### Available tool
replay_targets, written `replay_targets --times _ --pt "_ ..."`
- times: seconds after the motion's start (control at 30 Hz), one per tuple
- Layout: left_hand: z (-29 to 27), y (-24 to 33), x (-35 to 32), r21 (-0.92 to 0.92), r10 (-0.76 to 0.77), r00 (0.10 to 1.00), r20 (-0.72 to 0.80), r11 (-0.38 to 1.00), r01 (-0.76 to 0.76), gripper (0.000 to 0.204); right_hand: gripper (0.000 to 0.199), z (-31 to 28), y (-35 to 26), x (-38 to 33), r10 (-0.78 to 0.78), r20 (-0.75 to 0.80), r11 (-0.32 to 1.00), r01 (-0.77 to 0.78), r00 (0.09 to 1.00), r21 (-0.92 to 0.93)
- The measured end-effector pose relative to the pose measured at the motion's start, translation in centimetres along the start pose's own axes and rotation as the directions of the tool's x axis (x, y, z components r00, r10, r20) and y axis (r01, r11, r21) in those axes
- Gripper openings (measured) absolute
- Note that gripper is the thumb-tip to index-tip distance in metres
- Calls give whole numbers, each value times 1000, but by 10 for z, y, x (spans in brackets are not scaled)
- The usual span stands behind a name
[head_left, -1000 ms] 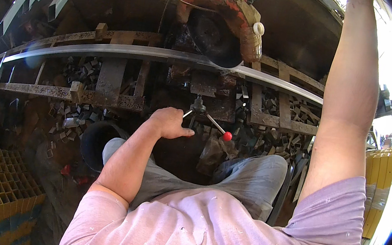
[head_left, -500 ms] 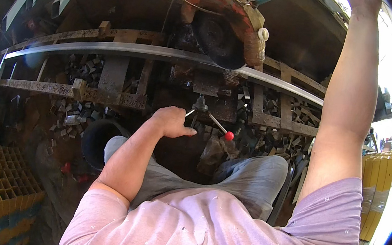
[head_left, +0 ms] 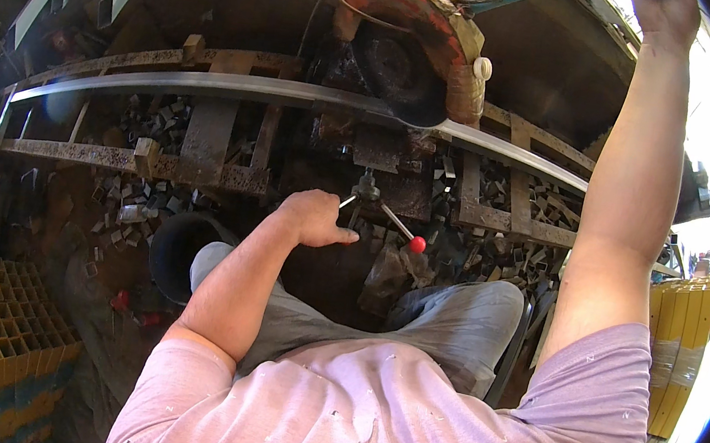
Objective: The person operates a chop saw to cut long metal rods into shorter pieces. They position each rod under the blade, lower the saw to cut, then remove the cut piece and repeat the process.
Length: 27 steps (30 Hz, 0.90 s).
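Your metal bar [head_left: 212, 83] lies at the saw [head_left: 456, 33], whether cut through I cannot tell, your left hand [head_left: 315, 218] gripping the clamp lever [head_left: 347, 202], your right hand's [head_left: 671, 19] hold unclear.

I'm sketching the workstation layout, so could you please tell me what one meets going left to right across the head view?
Stack of yellow square tubes → dark round container → left hand → red ball knob → right hand → wrapped yellow bundle.
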<state>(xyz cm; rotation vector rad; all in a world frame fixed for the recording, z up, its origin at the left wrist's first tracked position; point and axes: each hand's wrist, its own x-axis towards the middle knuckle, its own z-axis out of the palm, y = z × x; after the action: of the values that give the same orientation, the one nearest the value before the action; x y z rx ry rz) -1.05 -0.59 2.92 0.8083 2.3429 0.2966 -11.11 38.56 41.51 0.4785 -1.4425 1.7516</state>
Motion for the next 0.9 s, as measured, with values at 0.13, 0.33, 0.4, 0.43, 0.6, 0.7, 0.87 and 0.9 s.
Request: replay_targets --times 0.13,0.33,0.4,0.43,0.6,0.7,0.87,0.9 --pt "4 -5 5 -10 -1 999 35 1000 1 87 42 7 -2 -14 -32 -30 999 32 999 -5" --pt "4 -5 4 -9 2 1000 17 1000 -2 80 42 12 -3 -33 -93 -59 994 89 994 -55" --pt "2 -1 1 4 -10 1000 -6 1000 10 68 42 12 -7 -36 -43 -78 999 42 996 -14" --pt "2 0 1 3 -13 1000 -6 1000 13 68 41 13 -12 -36 10 -71 999 -8 997 35" --pt "4 -4 5 -19 -5 999 42 1000 6 87 34 8 -16 -43 -11 -33 998 13 999 68" --pt "8 -7 7 -3 -8 1000 30 1000 8 88 31 4 -15 -48 -27 -42 996 30 999 83" --pt "1 2 1 19 -27 1000 4 999 27 71 68 -15 -16 -54 15 -95 996 -23 995 -82" --pt "1 2 1 18 -25 1000 3 1000 25 71 69 -19 -16 -54 37 -77 996 -43 996 -77"
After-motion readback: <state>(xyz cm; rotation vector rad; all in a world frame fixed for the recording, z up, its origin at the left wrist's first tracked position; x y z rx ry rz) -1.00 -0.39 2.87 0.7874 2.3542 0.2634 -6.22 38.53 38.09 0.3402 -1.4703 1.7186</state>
